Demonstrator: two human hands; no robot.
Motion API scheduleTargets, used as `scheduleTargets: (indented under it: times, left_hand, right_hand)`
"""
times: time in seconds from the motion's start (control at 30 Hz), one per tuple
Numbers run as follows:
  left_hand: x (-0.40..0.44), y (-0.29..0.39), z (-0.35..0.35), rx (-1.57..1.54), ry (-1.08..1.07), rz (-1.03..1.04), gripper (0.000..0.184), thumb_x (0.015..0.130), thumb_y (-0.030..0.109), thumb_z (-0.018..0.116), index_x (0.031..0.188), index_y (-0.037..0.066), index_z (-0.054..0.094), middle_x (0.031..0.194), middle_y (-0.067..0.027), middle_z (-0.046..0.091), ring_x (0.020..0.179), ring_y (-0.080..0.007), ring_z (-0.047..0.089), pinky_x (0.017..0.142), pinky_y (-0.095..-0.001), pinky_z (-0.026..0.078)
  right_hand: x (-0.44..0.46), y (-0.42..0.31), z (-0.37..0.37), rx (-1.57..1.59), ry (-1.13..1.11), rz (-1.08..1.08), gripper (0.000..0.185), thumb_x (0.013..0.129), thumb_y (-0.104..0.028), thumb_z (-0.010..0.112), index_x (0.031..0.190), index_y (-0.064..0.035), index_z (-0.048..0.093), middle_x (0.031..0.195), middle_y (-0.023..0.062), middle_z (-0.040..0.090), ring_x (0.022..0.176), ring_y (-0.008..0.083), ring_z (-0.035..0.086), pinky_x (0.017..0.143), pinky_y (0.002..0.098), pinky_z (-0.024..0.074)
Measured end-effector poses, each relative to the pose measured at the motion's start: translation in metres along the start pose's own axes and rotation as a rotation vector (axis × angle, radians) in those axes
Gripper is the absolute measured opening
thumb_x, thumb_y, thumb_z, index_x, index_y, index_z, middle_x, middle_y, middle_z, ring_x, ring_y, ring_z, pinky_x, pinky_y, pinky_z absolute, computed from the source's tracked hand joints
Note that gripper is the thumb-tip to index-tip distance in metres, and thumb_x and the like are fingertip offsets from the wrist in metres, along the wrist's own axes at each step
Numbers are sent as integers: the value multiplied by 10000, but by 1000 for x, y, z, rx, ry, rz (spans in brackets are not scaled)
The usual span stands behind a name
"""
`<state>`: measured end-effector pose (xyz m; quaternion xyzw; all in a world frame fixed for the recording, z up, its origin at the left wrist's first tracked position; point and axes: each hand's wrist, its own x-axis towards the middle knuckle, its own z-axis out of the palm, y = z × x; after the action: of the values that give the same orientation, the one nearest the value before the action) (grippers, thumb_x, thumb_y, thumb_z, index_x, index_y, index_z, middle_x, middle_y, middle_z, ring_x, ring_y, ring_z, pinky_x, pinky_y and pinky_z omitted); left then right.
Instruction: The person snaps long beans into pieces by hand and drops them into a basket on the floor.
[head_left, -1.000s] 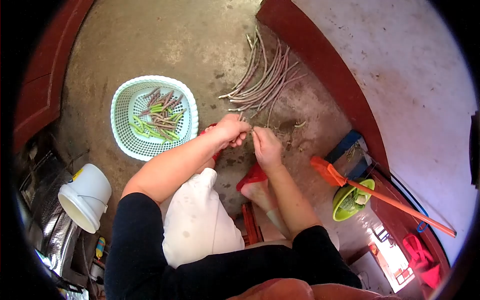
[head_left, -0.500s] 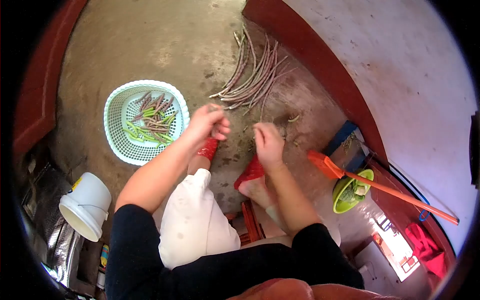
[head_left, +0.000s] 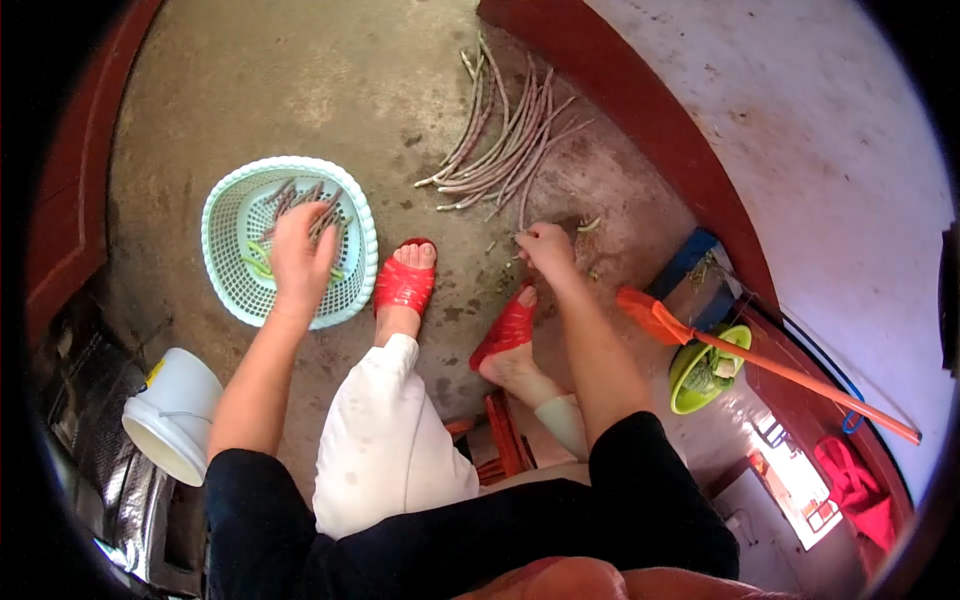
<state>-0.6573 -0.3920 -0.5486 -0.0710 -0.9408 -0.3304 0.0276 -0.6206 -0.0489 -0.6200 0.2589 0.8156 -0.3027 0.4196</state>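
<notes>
Over the pale green plastic basket [head_left: 214, 240], my left hand [head_left: 302, 258] reaches down among cut pieces of long bean [head_left: 284, 197], purple and green. Its thumb stands apart from the fingers, and the fingertips are partly hidden. My right hand [head_left: 546, 250] is closed, thumb and fingers pinched on the end of a long bean [head_left: 524, 203] just above the floor. Beyond it, a bundle of whole purplish long beans [head_left: 510, 150] lies on the concrete.
Red slippers [head_left: 405, 288] are on my feet. At right lean an orange-handled tool [head_left: 800, 370] and a lime-green bowl [head_left: 684, 385] holding vegetables. A white bucket [head_left: 180, 400] stands at left. Bean scraps [head_left: 590, 225] lie near my right hand. A red-banded wall [head_left: 640, 110] curves along the right.
My left hand has moved left, from between the basket and the bean bundle to inside the basket. My right hand stays near the same spot, shifted slightly, and now pinches the bean's end.
</notes>
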Motion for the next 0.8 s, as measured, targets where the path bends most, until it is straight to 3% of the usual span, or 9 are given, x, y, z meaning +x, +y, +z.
scheduleTargets:
  times: [0.13,0.2,0.23,0.33,0.47,0.6,0.67,0.73,0.8]
  left_hand:
    - [12,61,59,-944,-632,-716,284,817,184,543,1037,6,559,847,-43,600,727,-131,553,639,-243,446]
    - [15,91,106,-954,-838,-730,419,811,318,541,1121,35,530,885,-35,582,738,-119,532,630,-254,432]
    - [19,99,127,-1041,-983,-772,375,849,301,521,1096,19,519,1025,-52,572,880,-134,541,682,-264,438]
    - [21,122,155,-1361,-1156,-884,235,884,224,460,964,15,535,867,-64,584,755,-138,548,647,-250,427]
    - [18,114,148,-1348,-1029,-868,183,894,184,438,940,37,536,794,-60,578,709,-124,534,599,-239,423]
    - [16,97,125,-976,-1108,-474,195,884,215,440,915,48,537,752,-64,566,682,-142,530,618,-280,426]
    - [8,99,113,-644,-948,-168,220,868,241,447,922,46,532,747,-94,572,685,-216,549,660,-335,432]
    - [7,98,111,-622,-906,-206,240,854,254,444,915,38,528,746,-137,569,712,-290,556,697,-370,433]
    - [5,89,117,-450,-865,-304,255,818,265,425,925,74,557,836,-221,585,824,-400,553,727,-450,424]
  right_hand:
    - [-31,11,2,936,-150,48,127,810,-135,587,857,-17,592,696,35,583,537,66,505,450,204,393]
    - [-56,0,3,961,-116,57,142,813,-133,585,890,-14,589,696,38,584,530,73,500,449,203,392]
    - [-65,-5,5,993,-84,73,162,815,-130,582,924,-11,586,697,42,586,523,79,494,449,202,391]
    - [-78,-4,12,1053,-58,-19,170,810,-125,586,930,-5,593,714,47,597,528,81,505,456,203,402]
    - [-79,-2,-21,640,-203,6,188,821,-189,574,883,-15,609,727,49,612,546,88,529,463,208,417]
    - [-57,-16,-54,1418,-158,-31,248,883,-200,472,1066,-36,498,898,90,606,579,112,518,484,220,418]
    - [-35,-12,-54,1476,-214,-101,224,889,-191,464,1039,-28,502,886,100,605,584,117,521,500,224,424]
    - [-36,-24,-51,1531,-279,-174,204,895,-181,456,1012,-21,505,874,109,604,589,122,523,515,229,430]
    - [-50,-39,-38,1210,69,-269,184,902,-164,440,984,-16,513,858,103,601,606,122,529,536,234,437]
